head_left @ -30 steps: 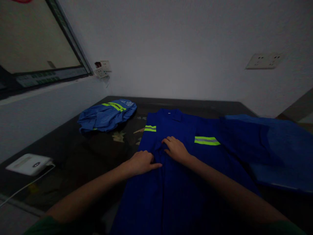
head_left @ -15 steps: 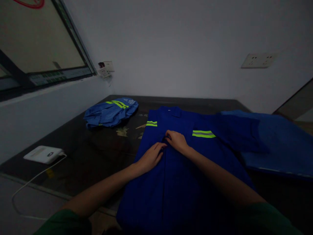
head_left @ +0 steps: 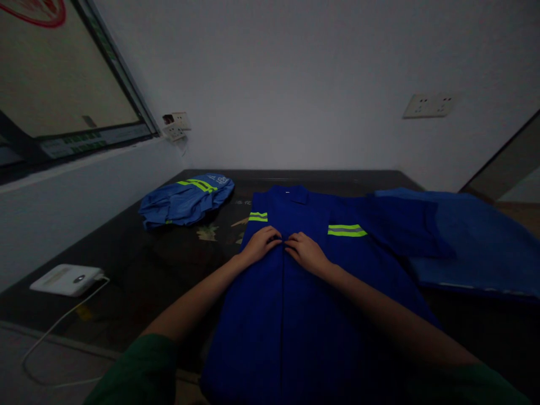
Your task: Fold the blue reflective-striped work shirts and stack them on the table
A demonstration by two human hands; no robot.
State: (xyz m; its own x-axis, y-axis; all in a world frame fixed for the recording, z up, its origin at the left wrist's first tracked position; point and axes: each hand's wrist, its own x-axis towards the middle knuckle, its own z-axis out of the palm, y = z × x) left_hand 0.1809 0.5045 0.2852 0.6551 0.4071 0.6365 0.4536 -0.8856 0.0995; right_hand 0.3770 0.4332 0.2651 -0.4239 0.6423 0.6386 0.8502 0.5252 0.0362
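Note:
A dark blue work jacket (head_left: 312, 315) with yellow-green and grey reflective bands lies front up on the table, collar toward the wall. My left hand (head_left: 262, 244) is at the left side of its front seam, fingertips closed on the cloth edge. Facing it across the seam, my right hand (head_left: 307, 253) pinches the fabric on the other side. The fingertips of both hands almost meet at chest height, just below the bands. Any fastener between them is too dark and small to make out. The jacket's right-side sleeve (head_left: 405, 222) stretches out to the right.
A crumpled lighter blue garment (head_left: 188, 199) with reflective bands lies at the back left of the dark table (head_left: 156, 253). Nearer sits a white device (head_left: 67, 279) with a white cable (head_left: 54, 320). Folded blue cloth (head_left: 476, 247) lies at the right, partly under the sleeve.
My left hand has moved up along the seam, level with the right. My right hand has shifted slightly down and right, and the hands now face each other. The view has shifted slightly.

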